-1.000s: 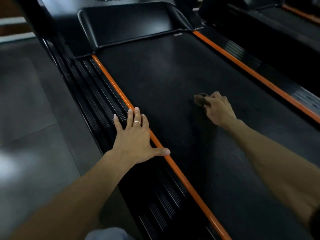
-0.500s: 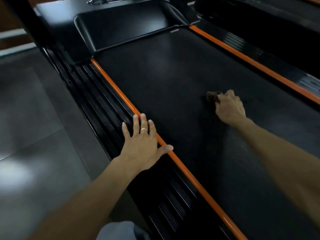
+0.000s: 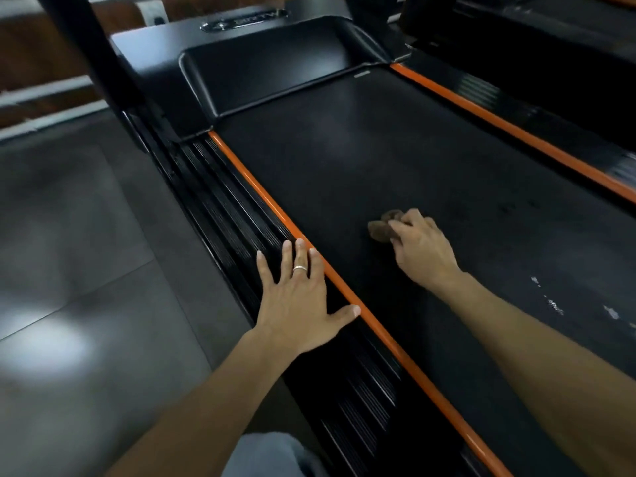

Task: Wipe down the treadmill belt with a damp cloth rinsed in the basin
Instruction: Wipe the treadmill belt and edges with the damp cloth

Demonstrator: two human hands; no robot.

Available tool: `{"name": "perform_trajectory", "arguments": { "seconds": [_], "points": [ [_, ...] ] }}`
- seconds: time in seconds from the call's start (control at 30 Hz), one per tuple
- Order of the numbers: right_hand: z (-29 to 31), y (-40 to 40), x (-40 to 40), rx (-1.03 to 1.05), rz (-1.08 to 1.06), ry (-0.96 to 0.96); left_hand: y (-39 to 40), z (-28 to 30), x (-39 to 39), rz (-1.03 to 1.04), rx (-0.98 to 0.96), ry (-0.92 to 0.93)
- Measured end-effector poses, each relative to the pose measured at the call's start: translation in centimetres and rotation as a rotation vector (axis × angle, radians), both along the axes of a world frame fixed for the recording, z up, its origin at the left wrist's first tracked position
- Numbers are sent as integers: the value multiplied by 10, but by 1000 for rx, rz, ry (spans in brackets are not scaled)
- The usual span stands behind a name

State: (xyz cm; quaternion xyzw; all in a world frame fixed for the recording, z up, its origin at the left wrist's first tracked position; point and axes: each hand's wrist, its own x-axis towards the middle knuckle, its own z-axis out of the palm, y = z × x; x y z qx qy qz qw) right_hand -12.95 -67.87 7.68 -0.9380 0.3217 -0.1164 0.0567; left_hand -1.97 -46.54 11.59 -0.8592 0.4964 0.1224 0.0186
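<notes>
The small, crumpled brown cloth (image 3: 382,227) lies on the wide black rubber treadmill belt (image 3: 395,160), about in the middle of its width and nearer to the left orange side strip (image 3: 261,192) than to the right one. The right hand (image 3: 421,247) covers the near part of the cloth, the fingers curled over it and pressing it down on the belt; only a bunched end shows beyond the fingertips. The left hand (image 3: 296,297) rests flat with straight, spread fingers on the black ribbed side rail (image 3: 234,215) (a ring is on one finger), holding nothing, and the thumb reaches to the orange strip.

The cloth looks soft and light, and I judge it will fold and slip out under the palm if it is only pushed. It is better to keep it gathered in the curled fingers, with the palm on top. The belt seems firm, with a matt, rough surface, so a damp cloth may drag on it. Some pale marks (image 3: 550,301) remain on the belt at the right. The basin is not in view.
</notes>
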Motion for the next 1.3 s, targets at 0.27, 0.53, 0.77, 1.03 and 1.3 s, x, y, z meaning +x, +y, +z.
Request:
{"name": "perform_trajectory", "arguments": {
  "seconds": [0.27, 0.53, 0.77, 1.03, 1.3],
  "points": [
    [22, 82, -109, 201, 389, 59, 10, -2, -2, -11, 4, 44],
    [10, 57, -52, 91, 234, 15, 22, 4, -19, -72, -14, 42],
    [10, 73, -105, 115, 383, -41, 28, -7, -53, -10, -72, -13],
    [9, 79, -139, 91, 461, -27, 41, 2, -71, 134, -2, 38],
    [7, 76, -115, 58, 329, -92, 34, 9, -88, 108, -40, 97]
  ]
}}
